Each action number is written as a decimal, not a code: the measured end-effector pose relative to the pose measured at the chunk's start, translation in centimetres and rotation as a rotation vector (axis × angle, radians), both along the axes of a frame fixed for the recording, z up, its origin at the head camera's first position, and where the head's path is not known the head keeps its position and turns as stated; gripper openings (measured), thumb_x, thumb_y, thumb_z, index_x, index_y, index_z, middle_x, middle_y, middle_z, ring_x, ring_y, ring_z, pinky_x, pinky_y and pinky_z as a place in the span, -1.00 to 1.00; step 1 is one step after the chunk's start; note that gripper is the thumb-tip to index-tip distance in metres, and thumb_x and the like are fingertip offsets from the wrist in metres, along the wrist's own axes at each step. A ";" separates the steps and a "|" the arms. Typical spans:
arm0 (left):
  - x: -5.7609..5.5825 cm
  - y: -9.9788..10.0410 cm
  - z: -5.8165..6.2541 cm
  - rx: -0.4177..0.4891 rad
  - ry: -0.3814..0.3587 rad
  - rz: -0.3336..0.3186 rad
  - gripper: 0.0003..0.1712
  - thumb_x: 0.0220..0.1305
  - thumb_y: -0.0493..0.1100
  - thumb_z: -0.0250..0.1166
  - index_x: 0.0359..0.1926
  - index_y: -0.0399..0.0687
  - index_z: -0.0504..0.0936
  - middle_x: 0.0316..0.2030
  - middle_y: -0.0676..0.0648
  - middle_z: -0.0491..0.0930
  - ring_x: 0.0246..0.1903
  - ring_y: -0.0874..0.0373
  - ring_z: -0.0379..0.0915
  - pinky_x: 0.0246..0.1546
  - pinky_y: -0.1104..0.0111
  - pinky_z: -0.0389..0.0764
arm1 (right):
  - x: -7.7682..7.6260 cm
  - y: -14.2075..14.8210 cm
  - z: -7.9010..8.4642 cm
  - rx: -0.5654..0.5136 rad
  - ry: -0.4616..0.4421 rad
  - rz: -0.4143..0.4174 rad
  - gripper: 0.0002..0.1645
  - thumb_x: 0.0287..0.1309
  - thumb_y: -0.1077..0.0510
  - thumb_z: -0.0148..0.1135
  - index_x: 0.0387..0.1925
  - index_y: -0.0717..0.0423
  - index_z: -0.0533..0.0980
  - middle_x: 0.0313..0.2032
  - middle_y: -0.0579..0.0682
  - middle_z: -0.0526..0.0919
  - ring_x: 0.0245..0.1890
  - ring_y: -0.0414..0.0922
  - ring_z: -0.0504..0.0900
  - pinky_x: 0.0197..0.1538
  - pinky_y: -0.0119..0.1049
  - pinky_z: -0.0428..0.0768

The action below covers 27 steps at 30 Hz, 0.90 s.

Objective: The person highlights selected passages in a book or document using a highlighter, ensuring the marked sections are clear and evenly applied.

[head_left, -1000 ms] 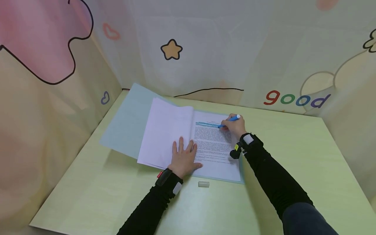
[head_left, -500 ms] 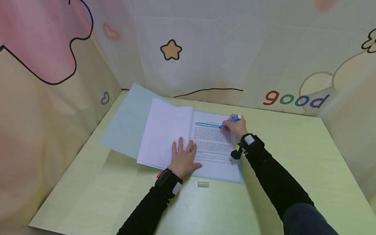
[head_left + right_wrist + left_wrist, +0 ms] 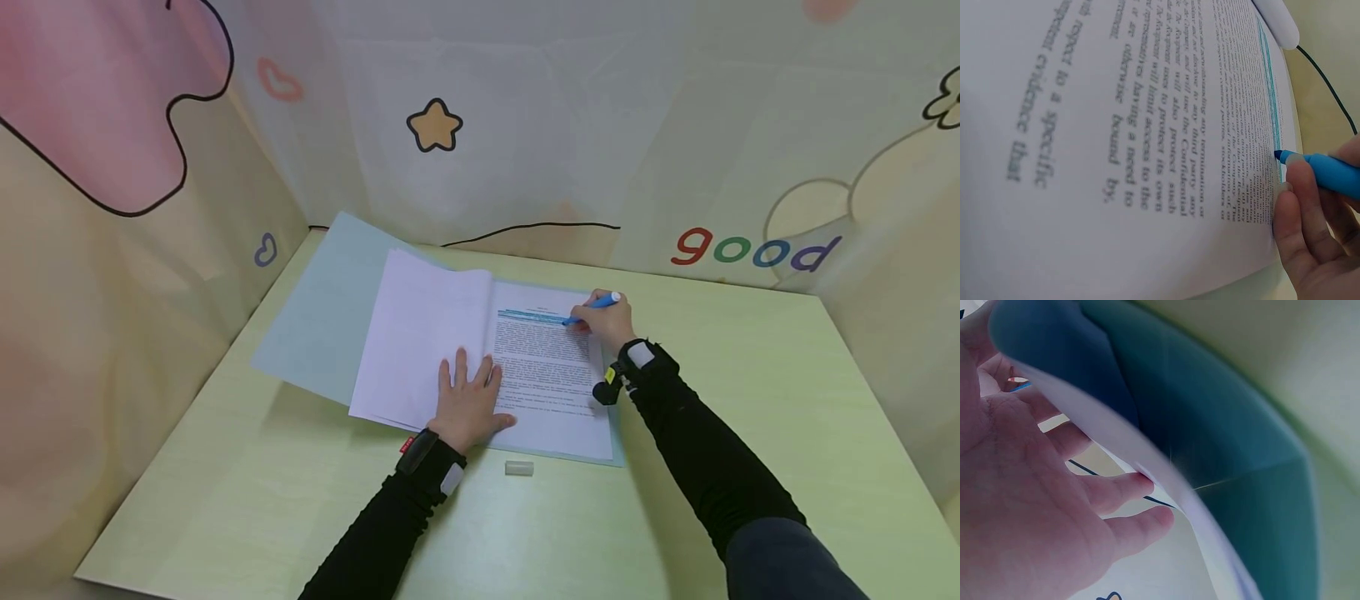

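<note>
A printed page [image 3: 551, 425] lies on the right side of an opened pale blue folder [image 3: 315, 317], with blank turned sheets [image 3: 420, 333] on its left. My right hand [image 3: 607, 321] pinches a blue highlighter [image 3: 603, 301]; its dark tip touches the text near the top of the page. In the right wrist view, blue-green strokes [image 3: 1269, 81] cover lines up to the tip of the highlighter [image 3: 1329, 172]. My left hand [image 3: 467, 408] rests with spread fingers across the fold between the turned sheets and the printed page. Its palm and straight fingers [image 3: 1125, 534] show in the left wrist view.
A small translucent grey cap-like piece [image 3: 519, 468] lies on the table [image 3: 225, 500] just in front of the folder. Curtain-like walls [image 3: 517, 125] with printed drawings stand behind the table and at its sides. The folder's left cover is raised off the table.
My right hand has slid slightly to the right with the highlighter, its tip moving along the line of text. The left hand has stayed in place.
</note>
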<state>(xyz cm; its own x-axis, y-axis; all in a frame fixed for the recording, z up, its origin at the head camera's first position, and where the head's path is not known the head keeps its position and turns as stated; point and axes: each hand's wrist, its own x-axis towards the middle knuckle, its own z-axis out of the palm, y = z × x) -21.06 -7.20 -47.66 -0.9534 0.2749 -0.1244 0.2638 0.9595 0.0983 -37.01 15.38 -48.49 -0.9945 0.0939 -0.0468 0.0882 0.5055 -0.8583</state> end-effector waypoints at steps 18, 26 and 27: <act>0.0 0.0 -0.2 0.021 0.002 -0.001 -0.06 0.11 0.34 0.12 0.38 -0.08 0.17 0.41 -0.11 0.12 0.37 -0.28 -0.33 0.32 -0.18 -0.14 | 0.1 0.4 0.0 -0.032 -0.010 -0.009 -0.74 -0.03 0.16 0.30 -0.58 0.23 0.42 -0.33 0.31 0.73 -0.49 -0.04 0.72 -0.51 -0.49 0.63; 0.1 0.0 0.0 0.013 0.000 -0.004 -0.07 0.12 0.34 0.11 0.38 -0.08 0.16 0.42 -0.12 0.11 0.36 -0.30 -0.29 0.32 -0.19 -0.10 | 0.3 0.6 0.3 -0.055 -0.014 -0.014 -0.74 -0.02 0.18 0.30 -0.58 0.23 0.40 -0.29 0.32 0.72 -0.46 -0.01 0.72 -0.48 -0.46 0.65; 0.1 0.0 0.0 0.007 0.005 -0.006 -0.07 0.12 0.35 0.11 0.38 -0.08 0.17 0.41 -0.12 0.12 0.36 -0.30 -0.28 0.32 -0.19 -0.09 | 0.3 0.6 0.4 -0.055 -0.011 -0.015 -0.73 -0.03 0.19 0.31 -0.59 0.23 0.39 -0.30 0.32 0.72 -0.46 -0.01 0.72 -0.50 -0.45 0.65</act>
<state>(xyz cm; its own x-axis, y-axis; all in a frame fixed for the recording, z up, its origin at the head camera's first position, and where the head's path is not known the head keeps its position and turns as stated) -20.95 -7.17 -47.66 -0.9523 0.2814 -0.1180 0.2701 0.9573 0.1036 -36.73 15.98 -48.13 -0.9924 0.1058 -0.0633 0.1049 0.4558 -0.8839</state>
